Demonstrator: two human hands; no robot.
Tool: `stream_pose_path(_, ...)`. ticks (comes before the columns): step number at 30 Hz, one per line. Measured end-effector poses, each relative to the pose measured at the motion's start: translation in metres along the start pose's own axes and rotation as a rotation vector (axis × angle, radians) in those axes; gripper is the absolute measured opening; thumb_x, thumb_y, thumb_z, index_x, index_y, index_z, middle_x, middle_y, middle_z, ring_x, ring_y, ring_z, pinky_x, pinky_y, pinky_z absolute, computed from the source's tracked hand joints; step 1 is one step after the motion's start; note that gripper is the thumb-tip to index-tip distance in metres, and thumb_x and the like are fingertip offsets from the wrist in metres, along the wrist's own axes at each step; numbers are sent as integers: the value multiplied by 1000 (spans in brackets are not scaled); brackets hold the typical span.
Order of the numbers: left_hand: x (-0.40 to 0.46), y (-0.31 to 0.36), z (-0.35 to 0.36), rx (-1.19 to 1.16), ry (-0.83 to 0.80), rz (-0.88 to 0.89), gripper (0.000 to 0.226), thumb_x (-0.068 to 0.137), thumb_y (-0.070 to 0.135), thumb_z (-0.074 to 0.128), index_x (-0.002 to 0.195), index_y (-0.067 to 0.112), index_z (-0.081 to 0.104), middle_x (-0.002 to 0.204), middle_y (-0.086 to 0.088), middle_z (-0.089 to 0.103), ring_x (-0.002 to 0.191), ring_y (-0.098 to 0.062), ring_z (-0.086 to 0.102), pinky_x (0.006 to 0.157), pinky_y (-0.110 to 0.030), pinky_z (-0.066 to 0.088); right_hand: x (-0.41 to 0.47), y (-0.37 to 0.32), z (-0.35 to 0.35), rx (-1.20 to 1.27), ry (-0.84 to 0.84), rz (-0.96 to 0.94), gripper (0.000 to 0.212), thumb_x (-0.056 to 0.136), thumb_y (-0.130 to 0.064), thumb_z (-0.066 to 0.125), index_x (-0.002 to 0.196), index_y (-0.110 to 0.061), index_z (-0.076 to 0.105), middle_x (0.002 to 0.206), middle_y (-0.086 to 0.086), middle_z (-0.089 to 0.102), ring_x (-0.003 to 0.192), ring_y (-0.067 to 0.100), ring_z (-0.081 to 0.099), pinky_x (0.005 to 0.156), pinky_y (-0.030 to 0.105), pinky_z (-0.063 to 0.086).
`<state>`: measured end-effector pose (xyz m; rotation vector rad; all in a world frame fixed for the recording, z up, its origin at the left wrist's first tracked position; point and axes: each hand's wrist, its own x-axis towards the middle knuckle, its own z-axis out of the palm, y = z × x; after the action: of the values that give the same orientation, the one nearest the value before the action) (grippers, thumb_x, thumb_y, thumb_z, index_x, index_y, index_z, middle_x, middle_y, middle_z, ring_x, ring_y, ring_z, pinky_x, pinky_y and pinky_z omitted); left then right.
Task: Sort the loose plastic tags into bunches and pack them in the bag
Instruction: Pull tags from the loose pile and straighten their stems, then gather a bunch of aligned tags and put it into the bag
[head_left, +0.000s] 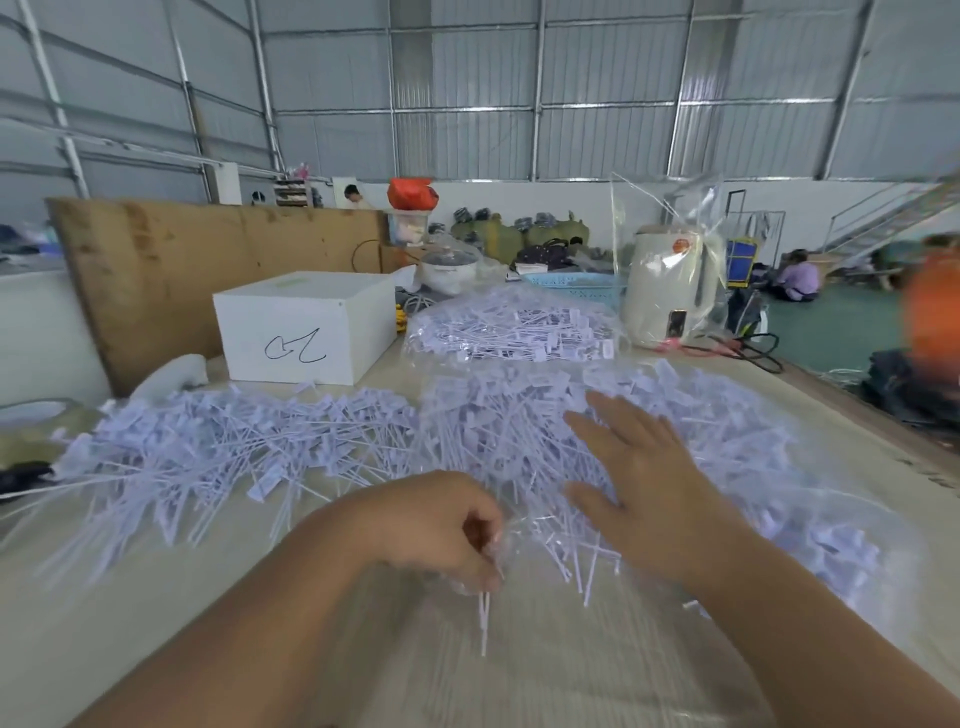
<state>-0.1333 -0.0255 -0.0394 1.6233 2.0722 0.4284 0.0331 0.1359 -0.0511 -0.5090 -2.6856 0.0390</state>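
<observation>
Tabletop (156, 597): pale, broad, carrying all stock below.

Loose plastic tags (218, 447): white heap from 9 to 12 o'clock of the hands. Each is a thin stem with a small flat flag. Judged featherlight, springy, slick and prone to tangle; best gathered by the stems with the flags aligned.

Bag (779, 493): clear film lying at 1 to 3 o'clock, tags inside; judged limp and slippery, best held at its mouth.

Second filled bag (509, 327): at 12 o'clock, farther back.

White box (306, 325): at 11 o'clock, hand-drawn black scrawl, not legible as words.

Right hand (639, 478): fingers spread, flat on the bagged tags.

Left hand (441, 530): curled, pinching a few stems and a fold of film.
</observation>
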Motion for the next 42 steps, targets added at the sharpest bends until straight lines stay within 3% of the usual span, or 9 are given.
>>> stream_pose_path(8,-16,-14,-29,-219,-66,31,24,76,29,79,98,35,74,92,16,72,78,6,64,74,-15,49,-2,-31,1,-165,-279,19,52,99,-55,30,146,-33,35,159,-12,17,148,9,2,117,53,-7)
stream_pose_path(12,-24,-56,-43,-204,473,-98,12,80,30,76,92,31,72,93,13,71,91,-8,67,84,-29,52,-1,-57,-3,-65,-13,-75,45,99,-48,37,134,-27,54,147,-5,41,141,16,31,120,43,1)
stream_pose_path(14,-22,-80,-40,64,679,-254,38,83,43,70,118,33,62,118,12,58,117,-16,53,97,-34,44,3,-83,-2,52,85,-174,41,95,-42,44,119,-17,67,131,2,58,125,22,51,116,38,24)
stream_pose_path(18,-13,-106,-23,240,401,-458,89,79,72,49,154,36,17,163,-4,9,149,-32,4,118,-50,12,27,-138,12,185,-44,-287,34,96,-41,44,111,-15,60,113,1,57,108,20,52,96,32,42)
stream_pose_path(22,-15,-103,-21,284,267,-332,91,55,68,17,131,32,54,146,-3,48,141,-30,33,117,-49,23,73,-170,24,404,-224,-121,29,94,-38,48,101,-12,58,103,5,59,93,21,58,75,34,47)
stream_pose_path(26,-24,-101,-25,98,418,-264,29,70,51,59,87,31,70,99,4,71,106,-20,60,92,-35,49,119,-177,42,420,-270,97,36,96,-37,46,67,-18,38,78,4,47,75,22,49,51,27,28)
stream_pose_path(29,-25,-101,-26,91,494,-241,16,77,32,67,83,18,71,85,-3,71,91,-21,65,80,-39,53,142,-174,57,460,-281,250,33,94,-35,47,71,-12,53,73,4,56,73,20,57,57,26,39)
stream_pose_path(34,-26,-101,-29,111,550,-247,6,77,22,64,78,17,68,82,-4,69,82,-21,65,75,-37,54,163,-171,79,283,-368,382,33,88,-33,44,103,-12,64,121,16,63,109,31,60,98,42,45)
stream_pose_path(42,-36,-101,-38,-128,516,-160,6,80,25,72,82,25,77,70,10,72,66,-3,67,68,-23,52,170,-160,83,352,-291,429,13,75,-23,55,71,-13,50,82,8,60,85,28,63,68,30,50)
